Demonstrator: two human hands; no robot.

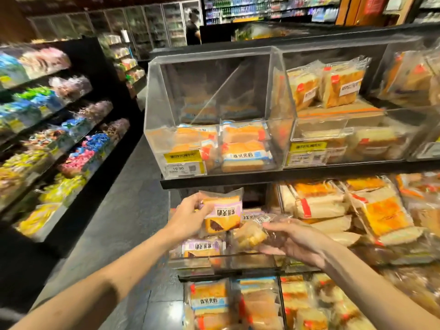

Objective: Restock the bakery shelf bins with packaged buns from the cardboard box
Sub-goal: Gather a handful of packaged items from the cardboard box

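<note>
- The left hand (190, 217) had its grip clamped on a purple-labelled bun pack (223, 210), thumb and fingers pinching the pack's left edge; the pack stood nearly upright, long axis running top to bottom, label turned toward the camera
- The right hand (297, 241) had its fingers curled round the right end of a clear-wrapped bun pack (254, 232), which lay tilted, long axis running left to right, just beside the first pack and a little lower
- Both packs hung over the open top of the middle bin (214, 259), where another purple-labelled pack (202, 247) already lay flat against the front wall
- That free space lay straight down and slightly forward from the left grip, so the left hand looked the nearer one to drop its pack; it would likely need tipping flat first
- The cardboard box was not in view
</note>
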